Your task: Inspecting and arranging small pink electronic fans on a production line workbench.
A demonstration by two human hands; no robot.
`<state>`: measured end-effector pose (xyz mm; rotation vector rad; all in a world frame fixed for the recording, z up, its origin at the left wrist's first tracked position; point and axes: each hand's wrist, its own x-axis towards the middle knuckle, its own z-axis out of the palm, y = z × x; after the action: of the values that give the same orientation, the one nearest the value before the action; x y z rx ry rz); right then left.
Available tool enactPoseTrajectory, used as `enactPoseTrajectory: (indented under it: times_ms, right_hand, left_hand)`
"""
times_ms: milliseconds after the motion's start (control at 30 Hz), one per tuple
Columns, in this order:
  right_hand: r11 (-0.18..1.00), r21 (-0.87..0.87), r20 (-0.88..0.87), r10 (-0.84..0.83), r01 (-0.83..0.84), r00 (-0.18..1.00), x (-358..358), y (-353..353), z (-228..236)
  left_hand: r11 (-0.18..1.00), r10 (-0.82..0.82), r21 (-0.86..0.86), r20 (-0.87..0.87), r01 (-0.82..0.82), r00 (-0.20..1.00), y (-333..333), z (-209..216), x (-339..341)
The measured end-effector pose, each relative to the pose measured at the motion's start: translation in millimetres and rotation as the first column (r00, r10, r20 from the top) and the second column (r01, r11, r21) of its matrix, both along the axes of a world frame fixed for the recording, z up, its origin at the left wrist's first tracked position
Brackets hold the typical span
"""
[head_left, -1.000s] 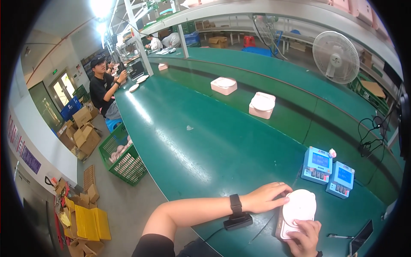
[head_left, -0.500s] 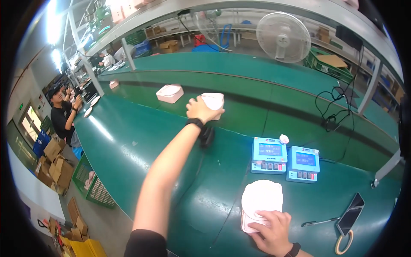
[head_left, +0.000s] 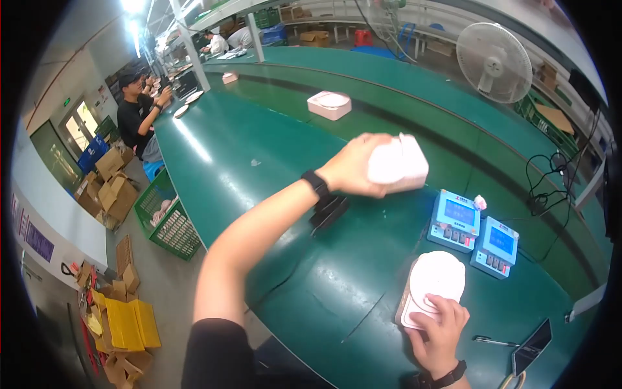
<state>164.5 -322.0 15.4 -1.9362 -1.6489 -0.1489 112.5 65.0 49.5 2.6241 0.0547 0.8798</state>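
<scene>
My left hand (head_left: 355, 167) is closed round the side of a pale pink kitchen scale (head_left: 403, 165) with a white round top, held tilted above the far edge of the green bench. A second pale kitchen scale (head_left: 437, 275) rests on the bench in front of me. Its near end is gripped by my right hand (head_left: 442, 324), the thumb at the side and the fingertips on top. Just beyond it stand two blue boxes with screens, one (head_left: 455, 219) on the left and another (head_left: 495, 246) on the right. Beneath my left wrist lies a black object (head_left: 330, 212) of unclear kind.
Another pink scale (head_left: 329, 105) sits on the green conveyor belt. To the right are a pen (head_left: 495, 341), a phone (head_left: 532, 347) and black cables (head_left: 551, 181). A fan (head_left: 494, 63) stands beyond the belt. A person (head_left: 137, 117) works at the far left, near a green crate (head_left: 175, 227).
My left hand has lifted the scale from over the belt toward me and to the right. My right hand still grips the other scale. The whole view has swung leftward.
</scene>
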Motion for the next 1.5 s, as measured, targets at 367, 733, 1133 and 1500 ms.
enactPoseTrajectory:
  times_ms: [367, 733, 1133, 1500]
  right_hand:
    - [0.997, 0.056, -0.042, -0.057, 0.06, 0.997, -5, -5, 1]
    - [0.969, 0.126, -0.007, -0.213, 0.212, 0.977, -5, -7, -3]
    - [0.969, 0.159, -0.027, -0.187, 0.189, 0.982, 0, -6, -1]
    - [0.984, 0.148, -0.017, -0.094, 0.095, 0.995, -1, -9, 9]
  left_hand:
    - [0.968, -0.252, -0.095, -0.317, 0.233, 0.915, -67, -1, -103]
    - [0.887, -0.333, -0.419, -0.292, 0.193, 0.897, -137, -20, -85]
    - [0.884, -0.33, -0.436, -0.326, 0.169, 0.886, -140, -23, -82]
    - [0.865, -0.277, -0.486, -0.246, 0.129, 0.929, -112, -30, -82]
